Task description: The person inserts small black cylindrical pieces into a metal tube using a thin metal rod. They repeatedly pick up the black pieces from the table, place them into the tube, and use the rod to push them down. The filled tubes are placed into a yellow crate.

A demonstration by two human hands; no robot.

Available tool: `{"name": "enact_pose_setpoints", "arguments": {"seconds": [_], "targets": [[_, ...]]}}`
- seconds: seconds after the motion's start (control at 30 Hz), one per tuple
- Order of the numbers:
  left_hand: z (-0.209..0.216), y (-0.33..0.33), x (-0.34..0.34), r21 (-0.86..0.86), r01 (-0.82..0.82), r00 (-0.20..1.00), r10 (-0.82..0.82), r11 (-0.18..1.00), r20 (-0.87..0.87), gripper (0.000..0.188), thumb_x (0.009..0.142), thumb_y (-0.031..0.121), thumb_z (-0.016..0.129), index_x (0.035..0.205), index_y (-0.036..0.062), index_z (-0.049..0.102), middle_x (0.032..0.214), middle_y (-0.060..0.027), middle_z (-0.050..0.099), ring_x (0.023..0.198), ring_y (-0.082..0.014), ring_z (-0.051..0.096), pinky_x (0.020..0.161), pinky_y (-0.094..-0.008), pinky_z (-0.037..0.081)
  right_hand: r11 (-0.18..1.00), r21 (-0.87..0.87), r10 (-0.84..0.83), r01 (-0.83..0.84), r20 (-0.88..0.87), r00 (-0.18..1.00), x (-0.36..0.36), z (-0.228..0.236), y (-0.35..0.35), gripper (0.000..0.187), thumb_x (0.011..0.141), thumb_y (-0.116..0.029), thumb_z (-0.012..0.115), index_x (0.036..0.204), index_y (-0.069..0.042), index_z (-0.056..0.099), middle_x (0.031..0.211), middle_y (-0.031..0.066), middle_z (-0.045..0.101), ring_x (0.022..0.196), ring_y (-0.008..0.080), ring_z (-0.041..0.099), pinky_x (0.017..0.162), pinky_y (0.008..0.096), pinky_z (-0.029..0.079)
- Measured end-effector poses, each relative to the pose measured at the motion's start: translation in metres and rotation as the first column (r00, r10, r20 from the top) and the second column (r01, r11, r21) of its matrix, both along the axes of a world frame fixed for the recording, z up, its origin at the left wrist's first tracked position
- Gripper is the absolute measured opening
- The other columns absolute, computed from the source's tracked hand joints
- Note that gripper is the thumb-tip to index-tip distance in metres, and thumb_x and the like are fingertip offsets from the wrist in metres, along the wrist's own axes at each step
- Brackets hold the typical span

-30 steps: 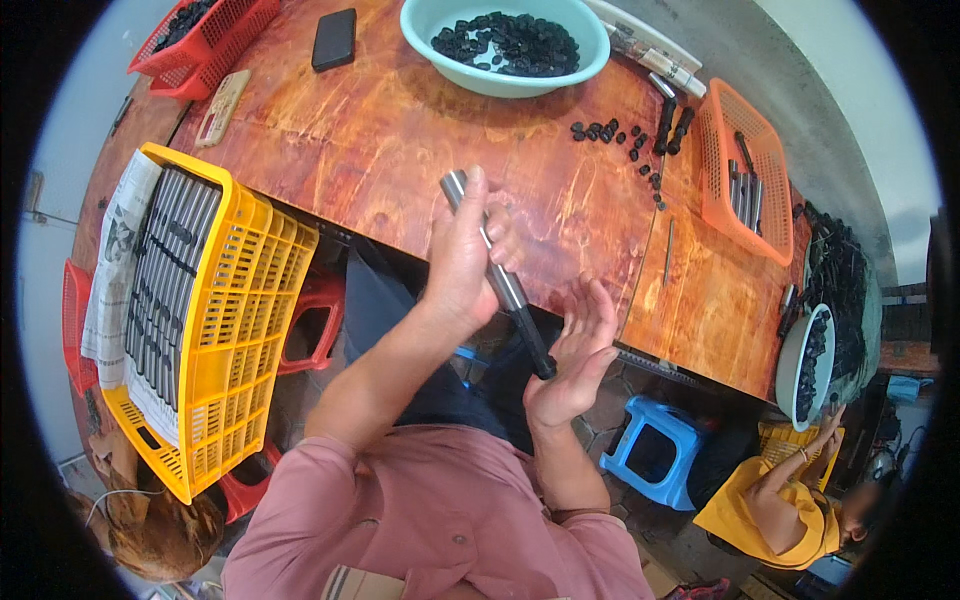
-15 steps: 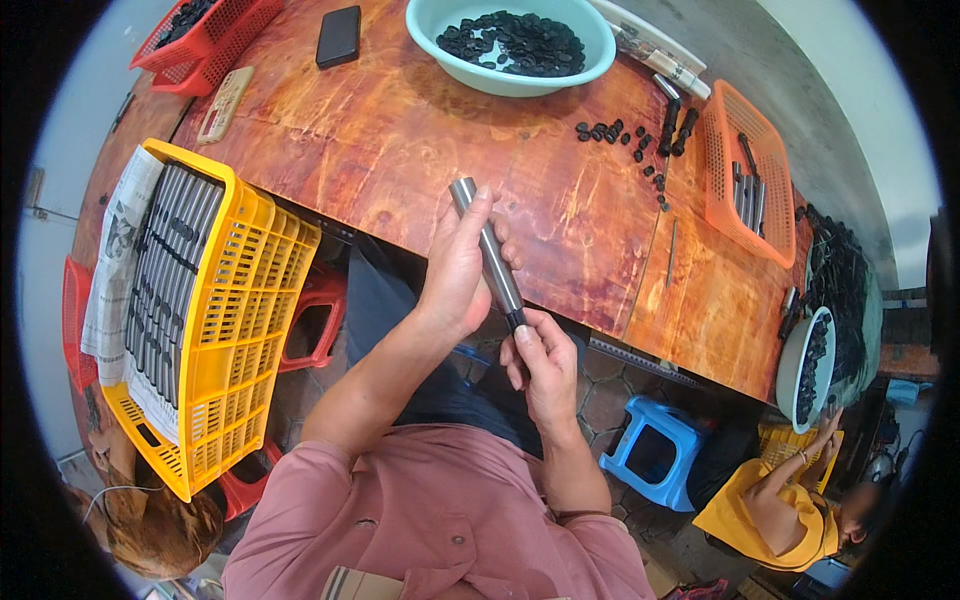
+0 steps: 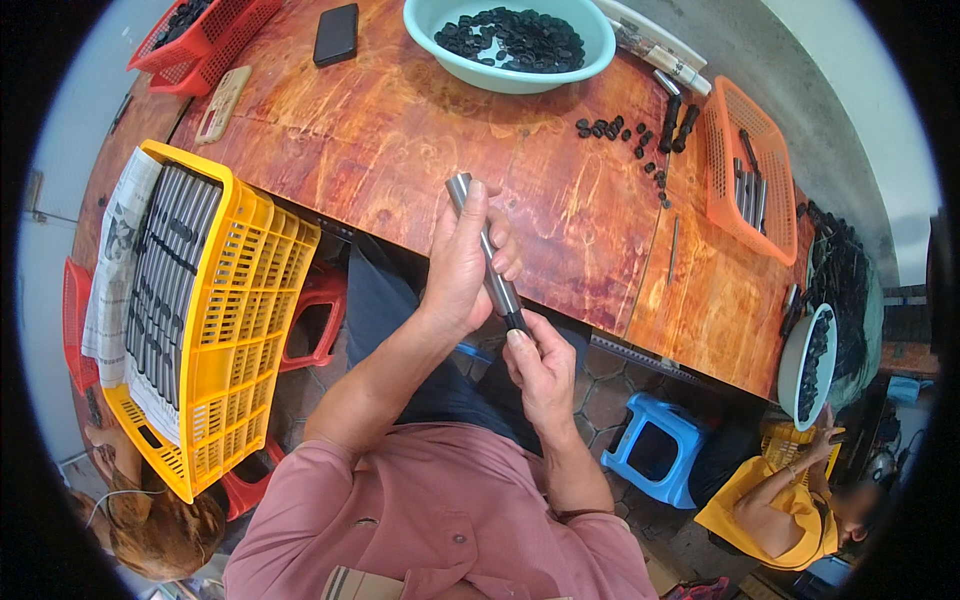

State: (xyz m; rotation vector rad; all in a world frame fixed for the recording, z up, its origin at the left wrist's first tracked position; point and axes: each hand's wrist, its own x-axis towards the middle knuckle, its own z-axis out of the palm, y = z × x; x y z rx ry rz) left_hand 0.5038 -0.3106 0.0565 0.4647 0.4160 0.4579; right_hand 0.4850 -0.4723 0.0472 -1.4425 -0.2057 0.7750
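Note:
My left hand is wrapped round a grey metal tube, thumb lying along it. The tube slants in front of me, its open upper end over the table's near edge. At its lower end is a black section, which my right hand pinches between thumb and fingers. How far the black section reaches into the tube is hidden. To my left, a yellow crate holds several rows of similar grey tubes with black parts, lined with newspaper.
A pale green basin of small black caps stands on the wooden table. Loose caps lie near an orange basket. A thin rod rests nearby. A blue stool and a co-worker in yellow are at right.
The fingers of my left hand have curled further round the tube, and my right thumb has shifted up toward the joint. The tube stays almost in place.

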Motion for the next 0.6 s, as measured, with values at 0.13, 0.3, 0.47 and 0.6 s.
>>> {"name": "enact_pose_setpoints", "arguments": {"seconds": [0.13, 0.3, 0.47, 0.6], "targets": [[0.0007, 0.0003, 0.0004, 0.007, 0.001, 1.0, -0.001, 1.0, 0.014, 0.032, 0.107, 0.04, 0.046, 0.117, 0.0102, 0.046, 0.071, 0.0003, 0.043, 0.047, -0.0075, 0.039, 0.044, -0.024, 0.034, 0.999, -0.05, -0.007, 0.01, 0.064, 0.998, 0.0005, 0.0024, 0.0008, 0.032, 0.099, -0.018, 0.061, 0.125, 0.002, 0.063, 0.069, -0.0076, 0.049, 0.06, 0.0012, 0.041, 0.052, 0.0208, 0.03], [0.0012, -0.0001, 0.0007, 0.009, -0.019, 0.999, 0.019, 1.0, 0.035, 0.032, 0.107, 0.041, 0.045, 0.117, 0.0104, 0.046, 0.069, 0.0006, 0.043, 0.046, -0.0074, 0.037, 0.043, -0.0239, 0.034, 0.999, -0.036, -0.005, 0.006, 0.039, 0.999, 0.0005, 0.0044, 0.0013, 0.032, 0.099, -0.017, 0.061, 0.125, 0.001, 0.064, 0.069, -0.0077, 0.05, 0.06, 0.0016, 0.042, 0.052, 0.0208, 0.032], [-0.0009, 0.0004, -0.0004, -0.011, -0.019, 0.999, 0.019, 1.0, 0.042, 0.033, 0.107, 0.042, 0.045, 0.115, 0.0105, 0.047, 0.067, 0.0011, 0.042, 0.045, -0.0073, 0.037, 0.042, -0.0237, 0.033, 0.999, -0.036, -0.009, 0.011, 0.059, 0.998, -0.0005, 0.0027, 0.0006, 0.031, 0.098, -0.014, 0.062, 0.124, 0.002, 0.064, 0.075, -0.005, 0.054, 0.066, 0.0028, 0.046, 0.058, 0.021, 0.037], [0.0008, 0.0, 0.0004, 0.002, -0.015, 1.0, 0.015, 1.0, -0.005, 0.034, 0.106, 0.043, 0.047, 0.114, 0.0106, 0.046, 0.067, 0.0013, 0.042, 0.045, -0.0071, 0.037, 0.042, -0.0234, 0.033, 0.995, -0.092, -0.026, 0.044, 0.19, 0.982, -0.0025, 0.0009, 0.0023, 0.03, 0.097, -0.011, 0.062, 0.122, 0.004, 0.063, 0.082, -0.0001, 0.059, 0.075, 0.0054, 0.05, 0.067, 0.0231, 0.044]]}}
